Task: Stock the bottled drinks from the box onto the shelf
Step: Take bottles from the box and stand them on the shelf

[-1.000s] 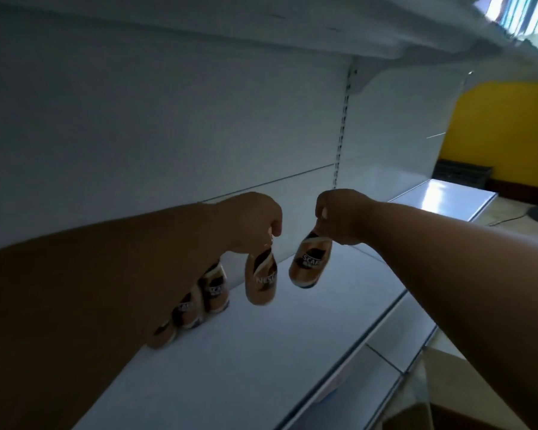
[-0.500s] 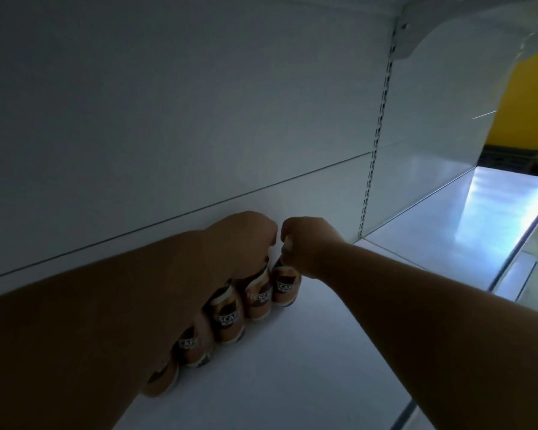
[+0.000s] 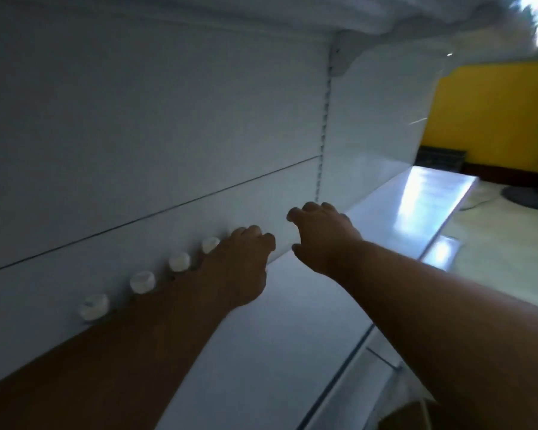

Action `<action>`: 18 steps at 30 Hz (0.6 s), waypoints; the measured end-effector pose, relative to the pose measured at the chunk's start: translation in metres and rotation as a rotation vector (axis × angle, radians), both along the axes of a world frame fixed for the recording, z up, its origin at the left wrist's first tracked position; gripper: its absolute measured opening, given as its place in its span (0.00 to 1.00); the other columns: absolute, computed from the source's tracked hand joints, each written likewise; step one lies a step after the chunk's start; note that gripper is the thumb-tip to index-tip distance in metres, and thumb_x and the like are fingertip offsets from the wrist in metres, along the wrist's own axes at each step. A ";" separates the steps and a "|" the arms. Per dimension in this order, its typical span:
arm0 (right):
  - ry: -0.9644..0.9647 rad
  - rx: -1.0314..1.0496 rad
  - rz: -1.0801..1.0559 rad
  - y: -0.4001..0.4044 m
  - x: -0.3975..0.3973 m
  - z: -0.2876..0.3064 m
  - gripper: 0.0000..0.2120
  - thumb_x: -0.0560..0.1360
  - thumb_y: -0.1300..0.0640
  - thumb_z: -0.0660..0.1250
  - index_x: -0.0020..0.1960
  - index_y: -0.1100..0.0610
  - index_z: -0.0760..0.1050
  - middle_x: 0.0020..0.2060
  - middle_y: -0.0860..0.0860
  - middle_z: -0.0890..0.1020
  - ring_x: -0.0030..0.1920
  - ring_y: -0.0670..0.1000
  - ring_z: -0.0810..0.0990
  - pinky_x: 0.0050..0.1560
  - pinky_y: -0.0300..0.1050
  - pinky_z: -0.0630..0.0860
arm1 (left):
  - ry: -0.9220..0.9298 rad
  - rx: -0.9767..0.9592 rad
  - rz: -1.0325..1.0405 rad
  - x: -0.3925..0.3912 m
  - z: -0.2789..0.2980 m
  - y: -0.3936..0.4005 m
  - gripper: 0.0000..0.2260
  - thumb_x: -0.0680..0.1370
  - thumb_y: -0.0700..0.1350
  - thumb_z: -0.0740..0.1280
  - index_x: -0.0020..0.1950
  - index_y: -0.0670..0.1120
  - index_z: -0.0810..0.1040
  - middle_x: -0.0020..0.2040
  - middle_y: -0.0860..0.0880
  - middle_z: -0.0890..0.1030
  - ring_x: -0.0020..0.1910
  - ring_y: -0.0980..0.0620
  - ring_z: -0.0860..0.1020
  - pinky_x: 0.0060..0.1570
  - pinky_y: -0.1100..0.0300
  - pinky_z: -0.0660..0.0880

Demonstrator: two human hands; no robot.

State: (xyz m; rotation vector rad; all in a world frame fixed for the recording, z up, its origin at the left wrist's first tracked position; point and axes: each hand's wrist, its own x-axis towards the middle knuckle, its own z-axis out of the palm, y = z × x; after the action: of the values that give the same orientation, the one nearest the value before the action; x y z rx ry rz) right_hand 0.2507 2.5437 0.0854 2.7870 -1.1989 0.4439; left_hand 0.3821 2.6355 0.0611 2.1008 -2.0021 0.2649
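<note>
A row of small brown bottles with white caps (image 3: 142, 280) stands along the back wall of the white shelf (image 3: 261, 352). My left hand (image 3: 239, 265) hovers over the right end of the row, fingers loosely curled, and my forearm hides the bottle bodies. The bottles under that hand are hidden. Just to its right, my right hand (image 3: 320, 237) is above the bare shelf with thumb and fingers spread and nothing between them. A brown corner of the cardboard box (image 3: 410, 414) shows at the bottom right.
Another shelf board (image 3: 199, 13) hangs close overhead on a bracket (image 3: 342, 60). The shelf runs on to the right (image 3: 416, 206). Beyond it are a yellow wall (image 3: 494, 119), a dark crate (image 3: 441, 159) and a pale floor.
Both hands set their bottles down at the right end of the row and have let go. The right hand opened and drew away to the right. The view has tilted.
</note>
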 end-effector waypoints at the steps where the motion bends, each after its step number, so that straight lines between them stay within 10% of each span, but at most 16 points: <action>1: 0.028 -0.038 -0.029 0.004 -0.022 0.006 0.21 0.74 0.56 0.66 0.67 0.53 0.69 0.59 0.54 0.76 0.60 0.57 0.73 0.57 0.54 0.72 | 0.025 -0.002 -0.029 -0.020 -0.003 -0.002 0.17 0.75 0.44 0.66 0.63 0.46 0.72 0.57 0.46 0.74 0.57 0.46 0.73 0.55 0.53 0.71; 9: 0.196 -0.109 -0.375 0.037 -0.217 0.026 0.22 0.73 0.55 0.68 0.65 0.54 0.67 0.58 0.56 0.75 0.58 0.59 0.73 0.50 0.51 0.69 | 0.163 0.106 -0.230 -0.223 -0.027 -0.021 0.20 0.75 0.48 0.68 0.66 0.49 0.71 0.62 0.47 0.75 0.57 0.47 0.74 0.54 0.53 0.74; 18: 0.193 0.153 -0.649 0.043 -0.389 -0.098 0.21 0.74 0.55 0.67 0.65 0.53 0.68 0.58 0.56 0.74 0.56 0.59 0.73 0.50 0.52 0.70 | 0.095 0.408 -0.453 -0.389 -0.145 -0.035 0.24 0.74 0.47 0.69 0.69 0.50 0.69 0.64 0.46 0.75 0.61 0.45 0.73 0.56 0.50 0.74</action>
State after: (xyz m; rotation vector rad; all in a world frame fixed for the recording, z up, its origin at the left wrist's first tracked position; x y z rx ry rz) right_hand -0.1387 2.5867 -0.0121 2.2721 -2.0208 0.0273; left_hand -0.0073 2.6000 -0.0836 1.7326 -2.5581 -0.3410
